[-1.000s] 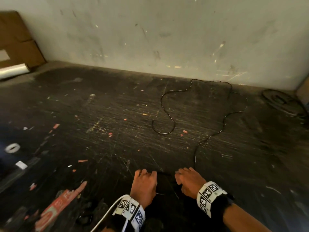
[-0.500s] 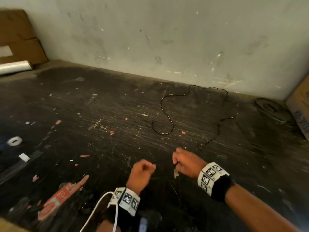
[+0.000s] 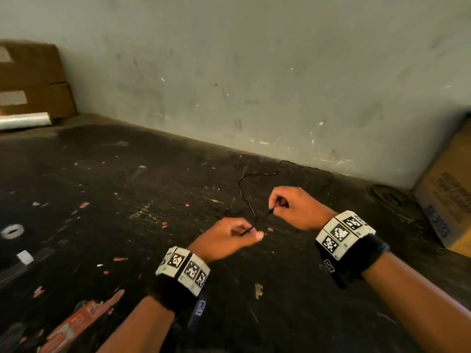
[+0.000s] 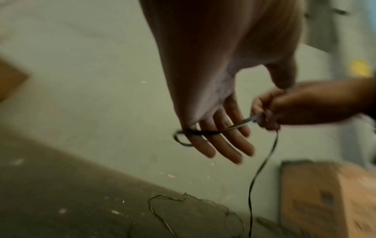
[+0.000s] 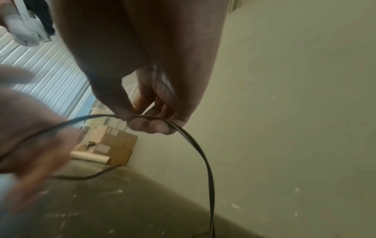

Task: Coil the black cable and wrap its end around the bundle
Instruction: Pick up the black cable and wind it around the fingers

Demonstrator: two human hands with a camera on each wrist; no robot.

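A thin black cable (image 3: 240, 190) lies in loose loops on the dark, scratched floor near the wall, and one strand rises to my hands. My right hand (image 3: 293, 206) pinches the cable (image 5: 203, 154) between thumb and fingertips (image 5: 149, 127) above the floor. My left hand (image 3: 229, 236) is just left of it, slightly lower. In the left wrist view its fingers (image 4: 223, 143) are straight, and the cable (image 4: 205, 132) lies across them and hooks round the hand's outer edge. The short stretch between the hands is taut.
Stacked cardboard boxes (image 3: 33, 80) and a white roll (image 3: 24, 121) stand at the back left by the grey wall (image 3: 254, 72). Another cardboard box (image 3: 448, 197) and a dark round object (image 3: 390, 197) are at the right. A white ring (image 3: 12, 231) and red scraps (image 3: 76, 324) litter the floor.
Both hands have risen from the floor with the cable and moved forward. The cable now crosses my left fingers, and its floor loops have drawn in toward my hands.
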